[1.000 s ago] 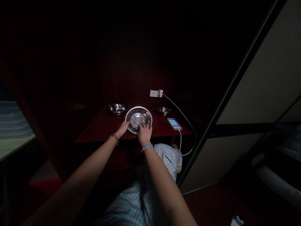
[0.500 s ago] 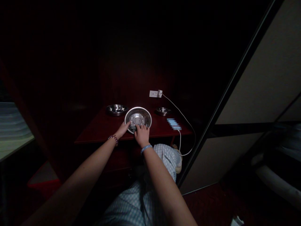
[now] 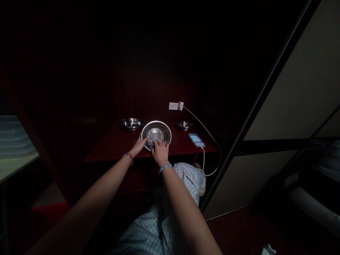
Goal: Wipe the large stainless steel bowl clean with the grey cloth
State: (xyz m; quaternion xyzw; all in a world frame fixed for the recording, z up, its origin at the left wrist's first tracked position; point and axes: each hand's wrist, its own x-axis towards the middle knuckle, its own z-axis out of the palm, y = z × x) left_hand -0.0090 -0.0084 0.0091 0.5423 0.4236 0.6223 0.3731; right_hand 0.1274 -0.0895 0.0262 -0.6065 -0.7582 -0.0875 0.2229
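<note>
A large steel bowl (image 3: 162, 131) stands on the dark red wooden shelf (image 3: 111, 145), with my hands at its near side. My left hand (image 3: 139, 146) rests against the bowl's left rim, its fingers together. My right hand (image 3: 160, 153) reaches over the near rim, with its fingertips down inside the bowl. Some small dark item (image 3: 151, 144) lies in the bowl by those fingers, too dim and partly hidden to name. A beaded bracelet (image 3: 128, 157) circles my left wrist, and a blue band (image 3: 165, 168) circles my right.
Two smaller steel bowls (image 3: 131, 124) (image 3: 184, 125) stand behind the large one. To the right lie a phone (image 3: 196, 140) with a blurred screen and a white cable (image 3: 209, 134) running from a wall socket (image 3: 175, 105). A dark door frame (image 3: 265, 106) rises beyond.
My right hand has shifted slightly left across the bowl's near rim since the oldest frame. Between the last two frames, the hands and bowl barely move.
</note>
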